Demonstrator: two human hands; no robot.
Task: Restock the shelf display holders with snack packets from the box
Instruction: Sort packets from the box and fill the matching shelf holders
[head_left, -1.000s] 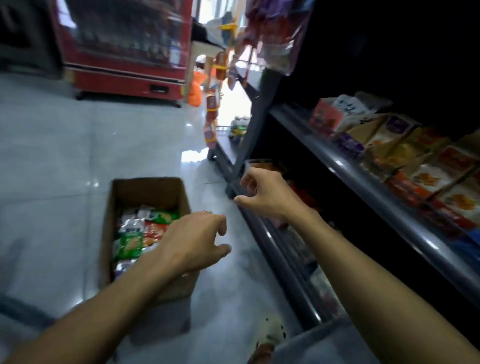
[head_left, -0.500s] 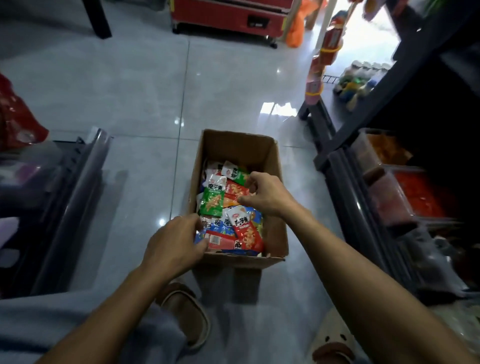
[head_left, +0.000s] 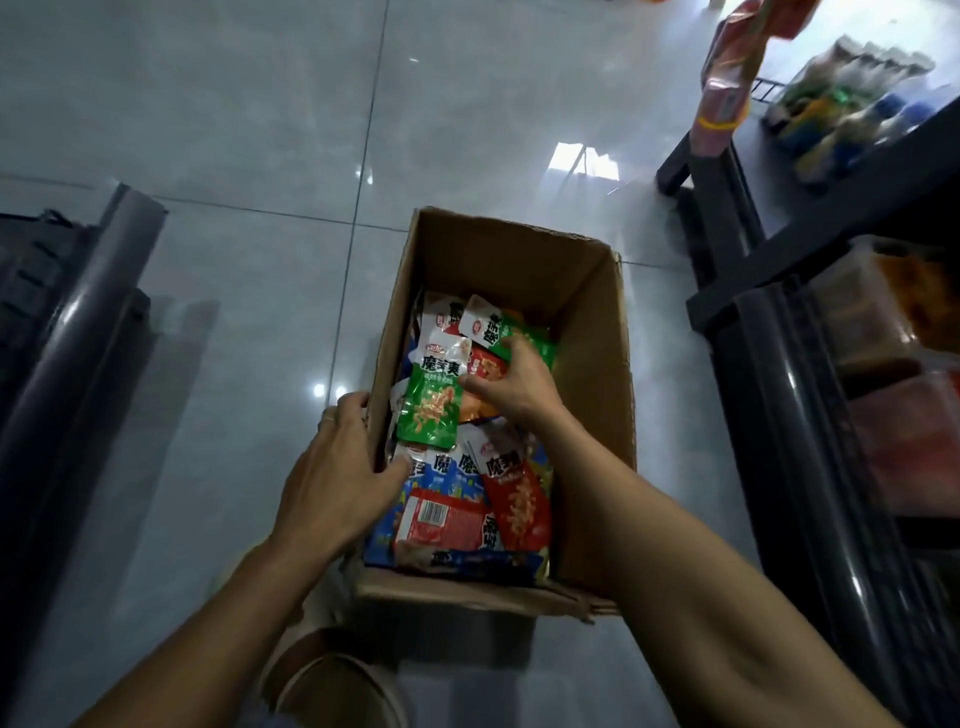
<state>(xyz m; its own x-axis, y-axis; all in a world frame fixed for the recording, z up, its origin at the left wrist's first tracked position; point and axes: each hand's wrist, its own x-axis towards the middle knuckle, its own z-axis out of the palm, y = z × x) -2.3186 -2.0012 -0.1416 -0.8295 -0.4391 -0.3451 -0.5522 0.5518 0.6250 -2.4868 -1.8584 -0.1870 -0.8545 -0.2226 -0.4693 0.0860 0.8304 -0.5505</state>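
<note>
An open cardboard box stands on the tiled floor, filled with green, red and blue snack packets. My left hand holds the box's left wall, thumb inside on a blue packet. My right hand is inside the box, fingers and thumb closed around a red packet beside a green packet. Clear display holders with orange and red contents sit on the low shelf at the right.
A dark shelf rail runs along the right, close to the box. Another shelf edge stands at the left. Bottles and a hanging snack strip are at the upper right. My slipper is below the box.
My head has tilted down from the shelf to the box. Both hands dropped to the box: the left took hold of its wall, the right reached in among the packets.
</note>
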